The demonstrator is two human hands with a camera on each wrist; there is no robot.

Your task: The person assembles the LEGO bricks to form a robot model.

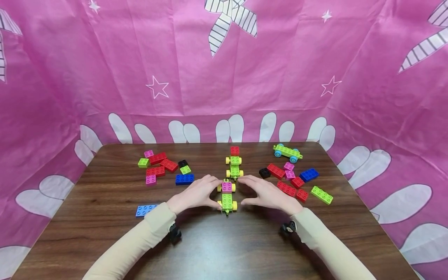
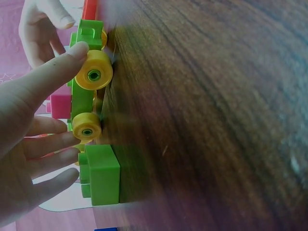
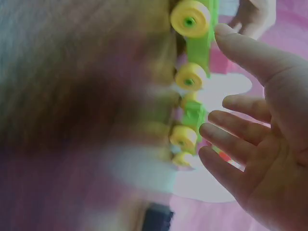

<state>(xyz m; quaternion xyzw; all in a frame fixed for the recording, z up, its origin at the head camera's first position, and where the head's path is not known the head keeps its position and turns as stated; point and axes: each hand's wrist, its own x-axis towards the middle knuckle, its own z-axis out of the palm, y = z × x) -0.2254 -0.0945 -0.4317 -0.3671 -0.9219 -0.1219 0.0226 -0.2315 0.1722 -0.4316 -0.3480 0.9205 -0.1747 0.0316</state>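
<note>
A lime-green toy car base with yellow wheels stands mid-table, a pink brick stacked on its far end. Just beyond it stands a second yellow-wheeled green car base, with a red brick at its far end. My left hand is along the near car's left side, its thumb right at the near yellow wheel and its fingers spread by the far one. Along the right side, my right hand has loosely extended fingers and a gap between thumb and forefinger, holding nothing.
Loose red, pink, green, black and blue bricks lie to the left, including a dark blue brick and a light blue brick by the left sleeve. More bricks, like a green one, and a blue-wheeled green car base are at right.
</note>
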